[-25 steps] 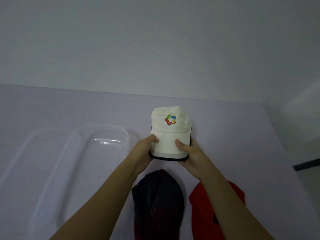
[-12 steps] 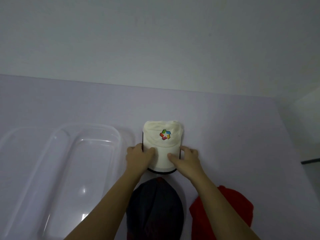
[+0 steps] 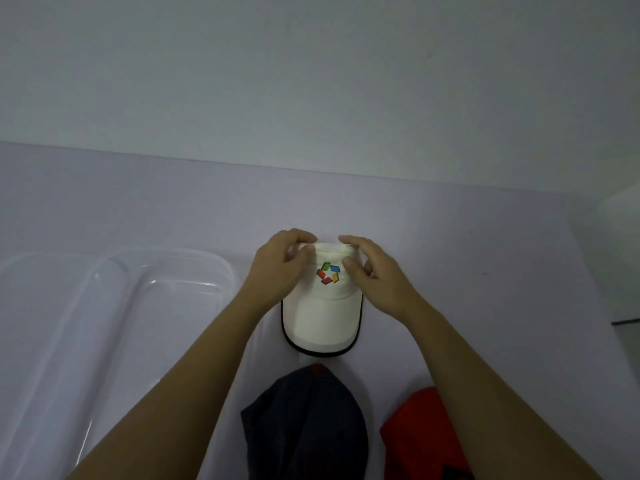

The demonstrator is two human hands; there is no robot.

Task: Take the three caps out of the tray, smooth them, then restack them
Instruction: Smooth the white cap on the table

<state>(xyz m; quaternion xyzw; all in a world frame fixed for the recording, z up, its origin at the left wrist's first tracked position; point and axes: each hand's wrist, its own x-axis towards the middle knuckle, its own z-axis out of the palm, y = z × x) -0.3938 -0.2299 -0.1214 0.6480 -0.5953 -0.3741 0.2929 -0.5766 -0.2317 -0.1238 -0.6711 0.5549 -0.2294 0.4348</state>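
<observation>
The white cap lies on the surface beside the empty tray; our hands, left and right, pinch its crown. Tugging unevenly could crease it.

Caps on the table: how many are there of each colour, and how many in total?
White fabric cap with a colourful logo: 1
Dark navy fabric cap: 1
Red fabric cap: 1
Total: 3 caps, all lying on the table, none in the clear plastic tray.
</observation>
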